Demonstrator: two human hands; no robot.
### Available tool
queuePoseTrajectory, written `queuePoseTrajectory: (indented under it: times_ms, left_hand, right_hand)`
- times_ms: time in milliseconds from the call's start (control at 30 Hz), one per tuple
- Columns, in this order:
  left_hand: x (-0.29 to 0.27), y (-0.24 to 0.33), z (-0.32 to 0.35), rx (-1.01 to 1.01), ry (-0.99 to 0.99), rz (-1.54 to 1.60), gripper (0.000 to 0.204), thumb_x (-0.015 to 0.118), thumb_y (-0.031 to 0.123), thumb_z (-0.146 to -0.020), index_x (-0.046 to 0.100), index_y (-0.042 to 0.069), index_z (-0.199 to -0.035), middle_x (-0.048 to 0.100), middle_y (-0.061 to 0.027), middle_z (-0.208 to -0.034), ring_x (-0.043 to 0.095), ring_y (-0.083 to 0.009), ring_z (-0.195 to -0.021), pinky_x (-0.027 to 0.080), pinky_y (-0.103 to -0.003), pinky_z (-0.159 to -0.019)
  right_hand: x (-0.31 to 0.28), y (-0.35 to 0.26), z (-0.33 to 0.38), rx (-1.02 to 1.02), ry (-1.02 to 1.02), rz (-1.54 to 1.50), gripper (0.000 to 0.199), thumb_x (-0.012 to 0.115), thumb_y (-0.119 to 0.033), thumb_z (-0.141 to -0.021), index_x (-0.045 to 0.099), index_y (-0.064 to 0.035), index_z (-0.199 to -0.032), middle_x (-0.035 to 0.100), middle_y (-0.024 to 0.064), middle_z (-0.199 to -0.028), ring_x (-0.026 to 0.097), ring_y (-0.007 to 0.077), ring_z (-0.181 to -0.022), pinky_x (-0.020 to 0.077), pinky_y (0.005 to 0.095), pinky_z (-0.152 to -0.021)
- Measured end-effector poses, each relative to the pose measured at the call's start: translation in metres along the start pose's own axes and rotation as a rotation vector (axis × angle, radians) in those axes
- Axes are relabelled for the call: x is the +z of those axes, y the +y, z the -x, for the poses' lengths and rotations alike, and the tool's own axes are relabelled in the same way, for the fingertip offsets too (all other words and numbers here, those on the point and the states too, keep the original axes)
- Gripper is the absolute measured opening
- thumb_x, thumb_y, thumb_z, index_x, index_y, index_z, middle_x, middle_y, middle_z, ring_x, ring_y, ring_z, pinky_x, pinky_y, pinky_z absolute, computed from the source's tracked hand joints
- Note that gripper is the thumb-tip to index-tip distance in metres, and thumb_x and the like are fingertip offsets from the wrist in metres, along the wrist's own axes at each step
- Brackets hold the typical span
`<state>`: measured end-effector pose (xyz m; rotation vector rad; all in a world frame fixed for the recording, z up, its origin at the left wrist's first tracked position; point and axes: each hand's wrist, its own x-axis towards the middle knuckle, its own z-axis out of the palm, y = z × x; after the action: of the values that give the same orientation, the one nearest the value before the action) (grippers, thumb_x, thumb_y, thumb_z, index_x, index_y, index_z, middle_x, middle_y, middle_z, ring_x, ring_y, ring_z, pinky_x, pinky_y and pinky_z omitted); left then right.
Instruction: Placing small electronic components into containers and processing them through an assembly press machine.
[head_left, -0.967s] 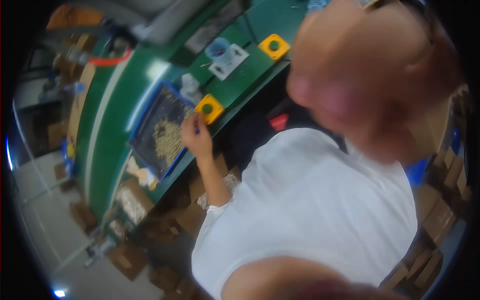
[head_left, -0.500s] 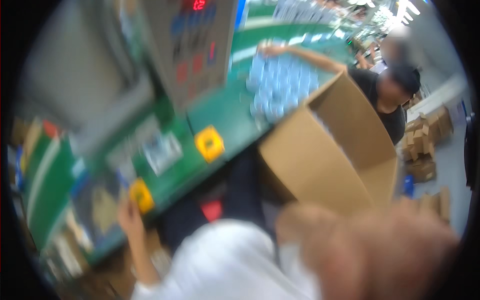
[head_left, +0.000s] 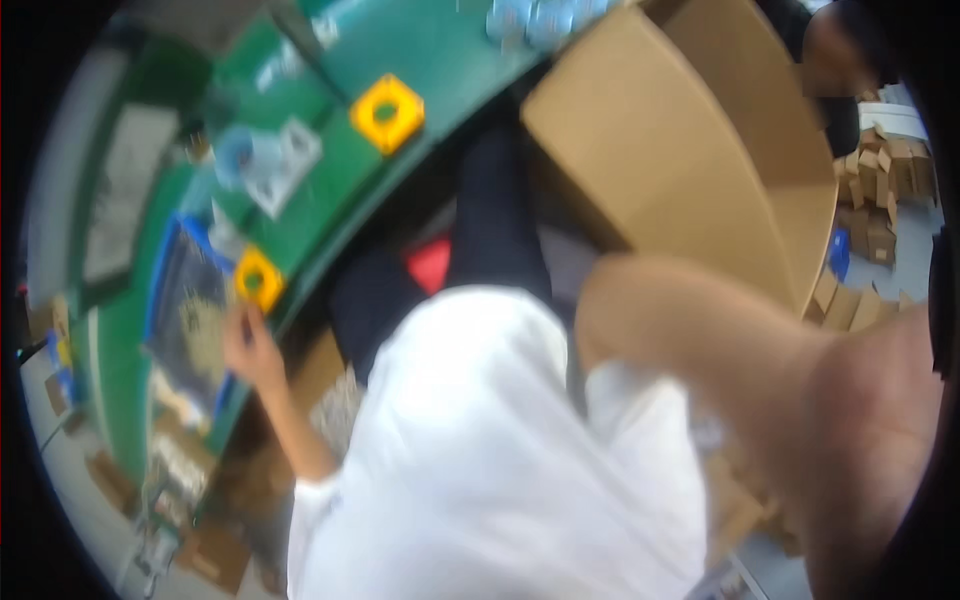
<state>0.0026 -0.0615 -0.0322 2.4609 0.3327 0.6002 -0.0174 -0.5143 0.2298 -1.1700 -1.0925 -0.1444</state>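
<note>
Motion blur smears the whole view. My right hand is a near, soft mass cut off at the edge. My left hand has fingers too blurred to tell apart.

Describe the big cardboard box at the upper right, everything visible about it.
The cardboard box is large, plain brown and looks like corrugated board. It is open and empty as far as its inside shows, tilted with its mouth toward the right. It sits beside the green conveyor table. A bare forearm crosses in front of its lower edge; contact cannot be told.

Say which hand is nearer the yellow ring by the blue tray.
Left. The left hand is just below the yellow ring, about touching; the right forearm is far to its right, hand unseen.
</note>
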Motion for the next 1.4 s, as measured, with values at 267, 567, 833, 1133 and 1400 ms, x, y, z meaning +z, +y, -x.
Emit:
queuePoseTrajectory:
  times_ms: [267,567,833,1133,1400]
  left_hand:
    - [0.007,0.007,-0.009,0.24,-0.053,0.049,0.01,0.068,0.005,-0.098,0.071,-0.002,-0.105,0.072,-0.0148,-0.102,0.07,-0.0253,-0.094,0.054,-0.035,-0.084]
    - [-0.001,-0.002,0.013,0.148,0.032,0.008,0.01,0.067,0.005,-0.098,0.069,-0.003,-0.104,0.07,-0.0132,-0.102,0.064,-0.0247,-0.086,0.051,-0.034,-0.077]
    - [-0.015,-0.018,0.02,0.064,-0.006,-0.007,0.01,0.067,0.006,-0.098,0.069,-0.002,-0.104,0.07,-0.015,-0.102,0.066,-0.0281,-0.089,0.052,-0.035,-0.079]
    - [-0.025,-0.007,0.091,-0.123,0.029,-0.004,0.013,0.066,0.007,-0.098,0.072,-0.002,-0.105,0.074,-0.0176,-0.102,0.071,-0.0302,-0.096,0.054,-0.036,-0.087]
    - [-0.037,0.008,0.003,0.111,0.151,0.09,0.006,0.071,0.004,-0.096,0.071,0.0,-0.1,0.07,-0.0123,-0.089,0.066,-0.0276,-0.08,0.053,-0.037,-0.074]
  right_hand:
    - [-0.07,-0.004,0.016,-0.256,-0.184,0.211,0.028,0.055,-0.015,-0.105,0.061,0.0043,-0.124,0.069,0.0208,-0.113,0.069,0.0283,-0.1,0.0557,0.0386,-0.091]
    - [-0.065,0.002,-0.002,-0.289,-0.218,0.15,0.028,0.055,-0.016,-0.105,0.061,0.004,-0.124,0.069,0.021,-0.113,0.069,0.0291,-0.1,0.0553,0.0395,-0.091]
    - [-0.074,0.002,-0.025,-0.306,-0.213,0.141,0.028,0.055,-0.016,-0.104,0.062,0.0037,-0.123,0.069,0.0212,-0.113,0.069,0.0298,-0.1,0.0549,0.0403,-0.092]
    - [-0.084,-0.022,-0.016,-0.292,-0.222,0.118,0.028,0.055,-0.017,-0.104,0.062,0.0034,-0.123,0.069,0.0214,-0.114,0.069,0.0307,-0.1,0.0545,0.0411,-0.092]
    - [-0.062,0.026,-0.046,-0.255,-0.039,-0.03,0.028,0.055,-0.018,-0.104,0.062,0.0031,-0.122,0.069,0.0216,-0.114,0.069,0.0314,-0.1,0.0542,0.0419,-0.093]
